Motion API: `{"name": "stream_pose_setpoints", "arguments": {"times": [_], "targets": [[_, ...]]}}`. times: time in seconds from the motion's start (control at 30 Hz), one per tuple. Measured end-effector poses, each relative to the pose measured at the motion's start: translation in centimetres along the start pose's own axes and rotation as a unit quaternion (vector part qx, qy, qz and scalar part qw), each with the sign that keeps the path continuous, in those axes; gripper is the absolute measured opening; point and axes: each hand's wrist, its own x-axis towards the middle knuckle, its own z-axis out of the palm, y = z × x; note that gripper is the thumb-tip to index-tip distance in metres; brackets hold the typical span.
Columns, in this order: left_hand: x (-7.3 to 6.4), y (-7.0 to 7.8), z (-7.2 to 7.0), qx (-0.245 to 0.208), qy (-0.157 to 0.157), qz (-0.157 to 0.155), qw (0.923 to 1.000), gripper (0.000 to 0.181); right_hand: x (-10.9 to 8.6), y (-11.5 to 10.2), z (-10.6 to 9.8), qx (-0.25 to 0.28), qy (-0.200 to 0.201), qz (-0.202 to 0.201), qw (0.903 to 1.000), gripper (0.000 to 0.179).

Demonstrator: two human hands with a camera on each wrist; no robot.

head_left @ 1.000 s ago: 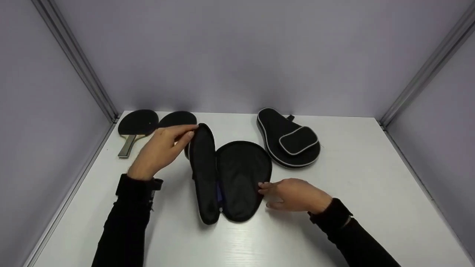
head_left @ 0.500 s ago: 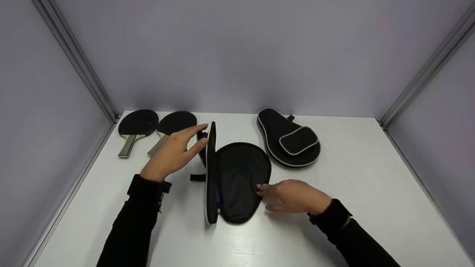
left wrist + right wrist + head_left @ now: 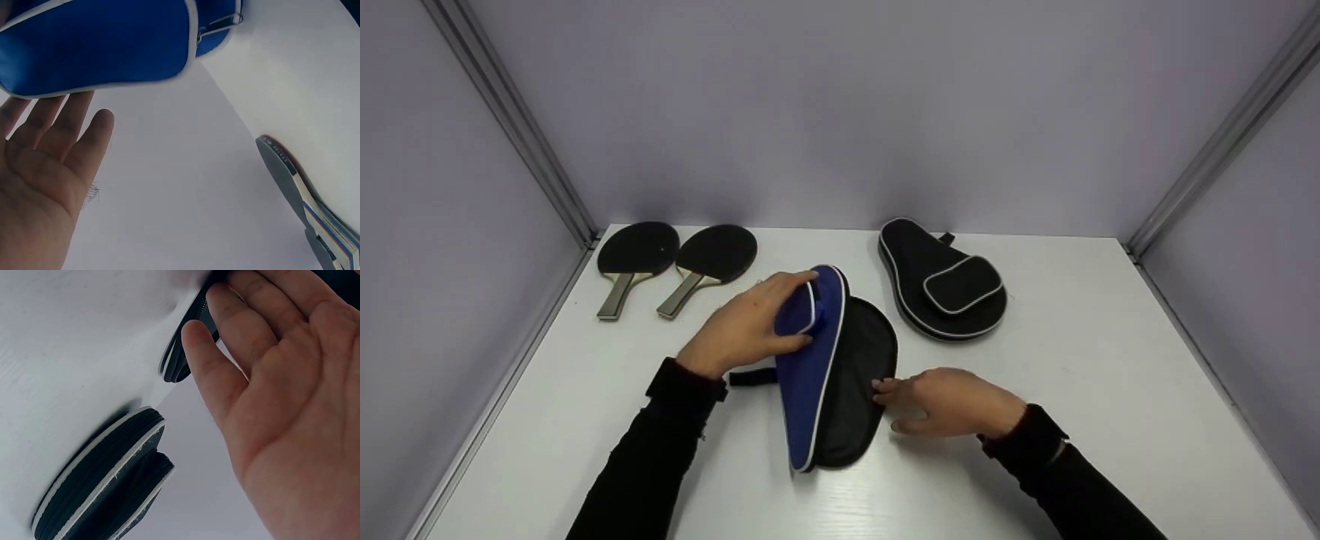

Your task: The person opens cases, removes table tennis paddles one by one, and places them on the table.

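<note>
Head view, left hand spread on a blue ping-pong paddle case part-open mid-table, right hand at its right edge, fingers unclenched (I see two paddles farther left), my left-wrist view, straight fingers at its pocket, right-wrist view, black case lower left

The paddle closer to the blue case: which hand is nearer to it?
Left. The left hand is in front and to the right of the paddle, against the blue case's raised cover. The right hand is farther right, beyond the case.
</note>
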Motion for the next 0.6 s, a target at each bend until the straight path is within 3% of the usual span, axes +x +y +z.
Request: {"name": "stream_pose_setpoints", "arguments": {"times": [0.33,0.6], "targets": [[0.0,0.6,2.3,0.057,-0.073,0.015,0.9956,0.1,0.2,0.1,-0.2,-0.008,-0.009,-0.057,0.9983,0.043],[-0.3,0.0,1.9,0.107,-0.083,0.015,0.9908,0.09,-0.3,0.8,-0.9,0.001,0.0,-0.018,0.9998,0.049]]}}
